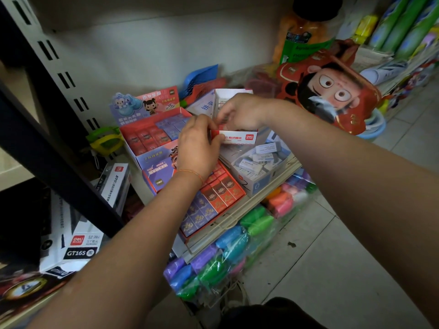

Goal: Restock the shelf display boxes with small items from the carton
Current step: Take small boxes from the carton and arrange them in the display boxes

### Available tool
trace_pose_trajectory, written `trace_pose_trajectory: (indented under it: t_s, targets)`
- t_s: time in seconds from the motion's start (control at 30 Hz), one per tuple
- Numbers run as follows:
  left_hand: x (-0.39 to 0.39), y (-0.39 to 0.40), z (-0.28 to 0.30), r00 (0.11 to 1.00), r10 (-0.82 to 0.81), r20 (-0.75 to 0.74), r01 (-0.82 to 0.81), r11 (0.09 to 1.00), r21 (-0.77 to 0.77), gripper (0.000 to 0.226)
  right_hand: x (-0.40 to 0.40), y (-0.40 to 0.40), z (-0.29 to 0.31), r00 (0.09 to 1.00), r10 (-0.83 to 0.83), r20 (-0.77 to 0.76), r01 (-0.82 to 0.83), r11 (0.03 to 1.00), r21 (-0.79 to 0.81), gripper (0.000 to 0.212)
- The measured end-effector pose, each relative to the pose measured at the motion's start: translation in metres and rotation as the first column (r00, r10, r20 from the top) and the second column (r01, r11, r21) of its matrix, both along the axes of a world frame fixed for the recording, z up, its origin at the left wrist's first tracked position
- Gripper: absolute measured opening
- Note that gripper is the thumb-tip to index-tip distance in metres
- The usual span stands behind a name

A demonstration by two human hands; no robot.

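Note:
A white and red eraser display box (240,137) stands on the shelf, its lid flap raised behind. My left hand (198,146) grips the box's front left corner. My right hand (240,112) reaches into the box from above with curled fingers; whether it holds an eraser is hidden. A red and purple display box (152,136) with small packets stands to the left. Another tray of red and purple packets (213,200) lies in front, under my left wrist. A white box of loose wrapped erasers (261,160) sits to the right.
A dark shelf upright (42,129) crosses the left side. White pen boxes (78,233) lie on the lower left shelf. Bags of coloured clay (225,248) hang below the shelf edge. A red cartoon bag (332,91) stands at the back right. Tiled floor (344,257) lies to the right.

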State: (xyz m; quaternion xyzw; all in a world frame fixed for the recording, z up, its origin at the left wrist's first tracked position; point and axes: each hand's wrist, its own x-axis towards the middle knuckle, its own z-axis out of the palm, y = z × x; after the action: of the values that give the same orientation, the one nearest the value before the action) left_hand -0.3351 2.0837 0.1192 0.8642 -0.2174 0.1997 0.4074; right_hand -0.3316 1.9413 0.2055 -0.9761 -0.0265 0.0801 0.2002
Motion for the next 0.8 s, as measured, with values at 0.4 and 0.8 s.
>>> trace_pose_trajectory:
  t_s: [0.4,0.8]
  targets:
    - [-0.002,0.0,-0.002,0.996,-0.028,0.08,0.016,0.989,0.149,0.034,0.014,-0.021,-0.017,0.973,-0.104,0.207,0.125,0.988,-0.087,0.046]
    - [-0.003,-0.001,-0.001,0.998,-0.006,0.069,-0.012,0.967,0.256,0.034,0.014,-0.016,-0.008,0.986,-0.04,0.16,0.102,0.912,-0.398,0.04]
